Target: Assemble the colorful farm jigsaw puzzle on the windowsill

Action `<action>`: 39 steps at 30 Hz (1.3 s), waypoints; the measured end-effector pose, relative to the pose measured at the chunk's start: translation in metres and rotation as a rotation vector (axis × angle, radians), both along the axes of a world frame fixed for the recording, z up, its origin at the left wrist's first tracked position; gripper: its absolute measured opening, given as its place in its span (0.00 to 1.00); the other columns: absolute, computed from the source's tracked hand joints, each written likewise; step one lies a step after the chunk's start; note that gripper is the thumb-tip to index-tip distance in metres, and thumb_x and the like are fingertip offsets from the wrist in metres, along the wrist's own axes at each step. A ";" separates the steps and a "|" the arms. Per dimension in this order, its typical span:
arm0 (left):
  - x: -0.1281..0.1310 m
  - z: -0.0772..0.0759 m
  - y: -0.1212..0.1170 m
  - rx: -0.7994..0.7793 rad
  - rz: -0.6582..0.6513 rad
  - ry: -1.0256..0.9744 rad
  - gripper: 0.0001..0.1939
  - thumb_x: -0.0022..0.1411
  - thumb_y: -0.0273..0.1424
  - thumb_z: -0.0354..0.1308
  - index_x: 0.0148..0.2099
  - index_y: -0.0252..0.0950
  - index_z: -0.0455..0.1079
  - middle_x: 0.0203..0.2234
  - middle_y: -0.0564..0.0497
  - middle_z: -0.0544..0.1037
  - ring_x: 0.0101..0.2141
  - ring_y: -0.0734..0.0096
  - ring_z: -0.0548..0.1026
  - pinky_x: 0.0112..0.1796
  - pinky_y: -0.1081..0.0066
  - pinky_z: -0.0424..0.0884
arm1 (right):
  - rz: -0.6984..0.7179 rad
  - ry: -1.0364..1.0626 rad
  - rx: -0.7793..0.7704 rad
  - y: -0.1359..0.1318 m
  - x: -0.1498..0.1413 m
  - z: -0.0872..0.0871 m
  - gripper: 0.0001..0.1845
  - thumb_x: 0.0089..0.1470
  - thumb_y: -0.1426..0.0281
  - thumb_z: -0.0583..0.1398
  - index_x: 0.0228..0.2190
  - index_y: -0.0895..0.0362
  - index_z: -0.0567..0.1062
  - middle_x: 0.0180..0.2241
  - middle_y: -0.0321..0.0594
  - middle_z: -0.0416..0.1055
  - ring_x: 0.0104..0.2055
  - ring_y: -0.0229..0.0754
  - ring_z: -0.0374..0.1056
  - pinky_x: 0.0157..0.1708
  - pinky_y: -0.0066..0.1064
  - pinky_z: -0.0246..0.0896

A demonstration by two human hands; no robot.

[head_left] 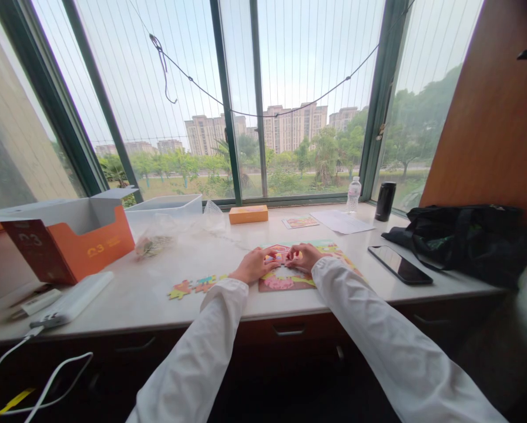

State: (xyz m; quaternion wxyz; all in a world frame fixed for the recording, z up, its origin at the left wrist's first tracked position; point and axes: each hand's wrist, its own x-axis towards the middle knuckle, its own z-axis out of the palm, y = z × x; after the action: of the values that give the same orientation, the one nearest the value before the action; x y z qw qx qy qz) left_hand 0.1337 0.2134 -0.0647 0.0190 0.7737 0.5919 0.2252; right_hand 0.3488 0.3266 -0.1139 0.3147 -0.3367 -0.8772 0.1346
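A colourful jigsaw puzzle (287, 282) lies on the white counter (219, 294), partly covered by my hands. My left hand (254, 265) and my right hand (304, 257) rest on it, their fingertips close together over a red-roofed section (279, 254). Whether they grip a piece is hidden. To the left of my left hand lies a row of loose puzzle pieces (195, 286). White sleeves cover both my forearms.
A smartphone (399, 264) lies right of the puzzle, beside a black bag (457, 241). Behind stand a water bottle (353, 195), a black flask (385, 201) and a small orange box (248, 214). An open orange box (69, 252) and a white power bank (71, 299) sit at left.
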 end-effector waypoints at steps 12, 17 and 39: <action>-0.005 -0.002 0.002 0.016 0.013 0.028 0.19 0.59 0.46 0.62 0.49 0.44 0.78 0.36 0.49 0.79 0.38 0.62 0.77 0.43 0.68 0.71 | 0.004 -0.002 0.040 -0.004 -0.001 0.001 0.14 0.43 0.57 0.72 0.28 0.51 0.79 0.28 0.36 0.73 0.34 0.41 0.68 0.38 0.31 0.60; -0.003 -0.001 0.001 -0.017 0.019 0.018 0.16 0.62 0.38 0.59 0.50 0.43 0.78 0.37 0.48 0.80 0.40 0.63 0.77 0.44 0.69 0.70 | 0.007 -0.022 0.049 -0.003 0.001 0.003 0.14 0.43 0.56 0.71 0.29 0.51 0.79 0.30 0.36 0.73 0.35 0.41 0.69 0.40 0.33 0.60; -0.004 -0.004 0.006 -0.023 0.056 0.050 0.17 0.64 0.40 0.59 0.53 0.46 0.77 0.38 0.47 0.78 0.41 0.63 0.75 0.46 0.68 0.69 | 0.017 0.022 0.013 -0.003 0.000 -0.001 0.13 0.44 0.58 0.71 0.29 0.51 0.79 0.30 0.35 0.75 0.33 0.40 0.69 0.39 0.33 0.63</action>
State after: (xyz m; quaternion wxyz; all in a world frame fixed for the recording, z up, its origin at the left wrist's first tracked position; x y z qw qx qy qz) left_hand 0.1296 0.2193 -0.0685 0.0068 0.7620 0.6161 0.1994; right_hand 0.3488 0.3241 -0.1150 0.3254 -0.3256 -0.8774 0.1354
